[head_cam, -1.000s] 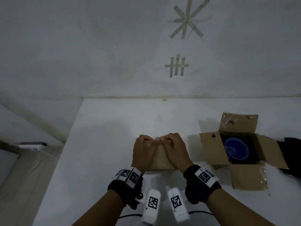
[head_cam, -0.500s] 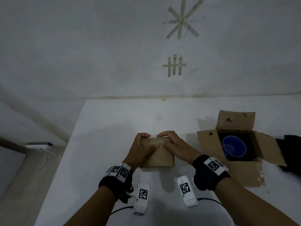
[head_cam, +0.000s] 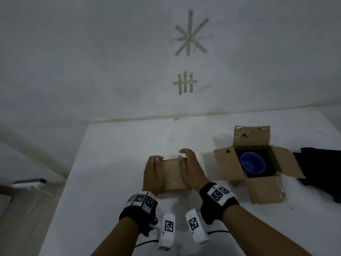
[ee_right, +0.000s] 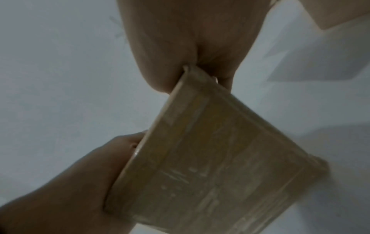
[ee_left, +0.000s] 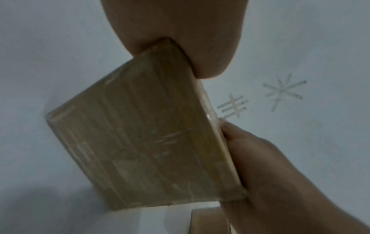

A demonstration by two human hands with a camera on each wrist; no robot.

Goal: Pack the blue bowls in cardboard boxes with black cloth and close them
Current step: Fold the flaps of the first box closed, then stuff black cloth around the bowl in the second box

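Observation:
A closed cardboard box (head_cam: 172, 174) sits at the table's middle between my two hands. My left hand (head_cam: 153, 172) grips its left side, fingers curled over the far top edge. My right hand (head_cam: 190, 170) holds the right side, thumb on the top and fingers curled above the far edge. The left wrist view shows the taped box (ee_left: 144, 139) pressed against my left palm (ee_left: 180, 31). In the right wrist view the box (ee_right: 216, 166) is wedged at my right thumb (ee_right: 190, 39). To the right, an open box (head_cam: 227, 167) holds a blue bowl (head_cam: 252, 164) on black cloth.
A loose black cloth (head_cam: 321, 169) lies at the table's right edge, beside the open box. The white table (head_cam: 110, 163) ends at the left, with floor below. The wall behind carries tape marks (head_cam: 185, 83). The open box's flaps (head_cam: 265, 189) spread outward.
Both hands have slid from the middle of the box's top to its left and right sides. The open box and bowl have not moved.

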